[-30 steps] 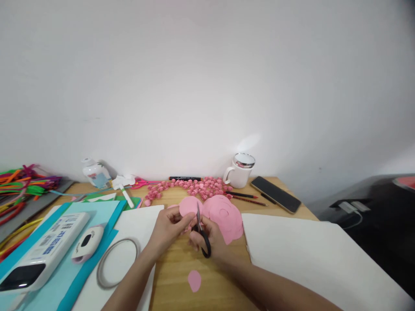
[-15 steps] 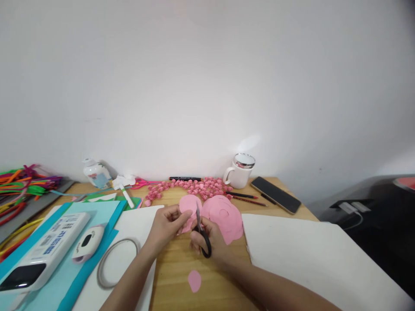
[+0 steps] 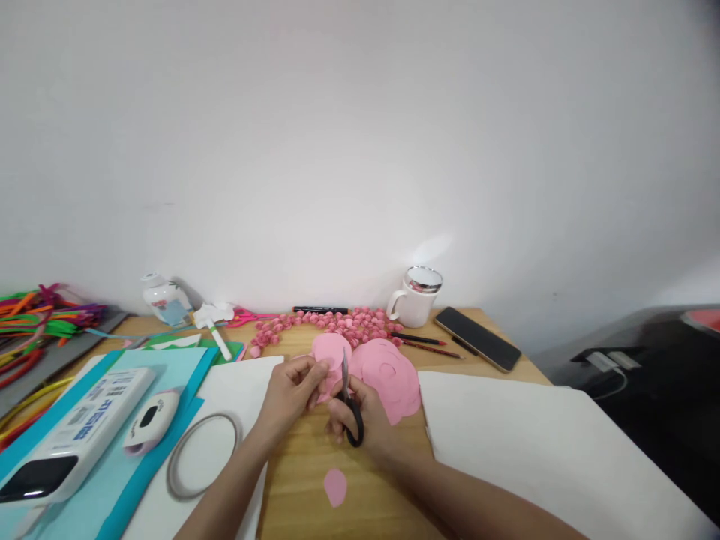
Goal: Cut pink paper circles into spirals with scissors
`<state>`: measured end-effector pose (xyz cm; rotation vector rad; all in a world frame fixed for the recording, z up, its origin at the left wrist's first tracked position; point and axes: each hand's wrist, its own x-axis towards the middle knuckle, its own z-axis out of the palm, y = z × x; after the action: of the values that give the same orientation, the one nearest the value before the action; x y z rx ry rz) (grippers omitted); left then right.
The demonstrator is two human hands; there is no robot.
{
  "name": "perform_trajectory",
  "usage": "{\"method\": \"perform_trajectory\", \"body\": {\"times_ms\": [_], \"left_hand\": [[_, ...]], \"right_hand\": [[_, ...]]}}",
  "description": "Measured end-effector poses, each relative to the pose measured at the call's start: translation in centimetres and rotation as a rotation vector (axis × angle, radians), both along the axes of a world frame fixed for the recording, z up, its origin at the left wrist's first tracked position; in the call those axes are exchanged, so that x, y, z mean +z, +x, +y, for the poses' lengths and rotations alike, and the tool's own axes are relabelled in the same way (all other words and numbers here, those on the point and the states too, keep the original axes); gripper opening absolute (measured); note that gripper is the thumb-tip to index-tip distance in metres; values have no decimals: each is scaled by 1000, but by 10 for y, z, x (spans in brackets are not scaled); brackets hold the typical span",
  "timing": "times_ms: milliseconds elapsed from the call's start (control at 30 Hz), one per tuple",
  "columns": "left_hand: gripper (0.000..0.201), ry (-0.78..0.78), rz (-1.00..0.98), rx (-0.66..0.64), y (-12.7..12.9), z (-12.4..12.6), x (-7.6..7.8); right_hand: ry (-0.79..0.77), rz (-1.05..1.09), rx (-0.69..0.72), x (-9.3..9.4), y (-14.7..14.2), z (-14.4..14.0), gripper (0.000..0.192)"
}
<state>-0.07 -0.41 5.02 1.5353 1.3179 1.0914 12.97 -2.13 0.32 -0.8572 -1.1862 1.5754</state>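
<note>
The left hand (image 3: 292, 390) pinches a round pink paper disc (image 3: 329, 358) at table centre, while the right hand (image 3: 365, 420) grips black-handled scissors (image 3: 349, 409), blades up into its edge. A pink paper scrap (image 3: 335, 487) lies at six o'clock, a white mug (image 3: 416, 298) at one o'clock.

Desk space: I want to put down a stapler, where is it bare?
Bare wood shows around the small pink scrap, below the left hand and right hand. The large white sheet is unloaded. Crowded: the paper roses at the back, and the blue paper at left.
</note>
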Motion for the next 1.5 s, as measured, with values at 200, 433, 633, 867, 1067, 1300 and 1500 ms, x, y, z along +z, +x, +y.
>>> {"method": "perform_trajectory", "body": {"times_ms": [200, 433, 633, 867, 1067, 1300, 1500], "left_hand": [[43, 19, 45, 77, 5, -3, 0], [38, 21, 94, -72, -1, 0, -2], [40, 14, 103, -79, -1, 1, -3], [37, 14, 64, -33, -3, 3, -7], [36, 11, 46, -34, -6, 4, -7], [35, -23, -3, -34, -9, 6, -10], [33, -64, -86, -29, -12, 7, -10]], "right_hand": [[2, 25, 51, -11, -2, 1, 24], [78, -18, -9, -6, 4, 6, 27], [67, -54, -30, -3, 8, 7, 25], [16, -91, -16, -5, 8, 6, 23], [-18, -31, -8, -14, 6, 6, 20], [-68, -16, 0, -7, 1, 6, 18], [-131, 6, 1, -2, 0, 4, 15]]}}
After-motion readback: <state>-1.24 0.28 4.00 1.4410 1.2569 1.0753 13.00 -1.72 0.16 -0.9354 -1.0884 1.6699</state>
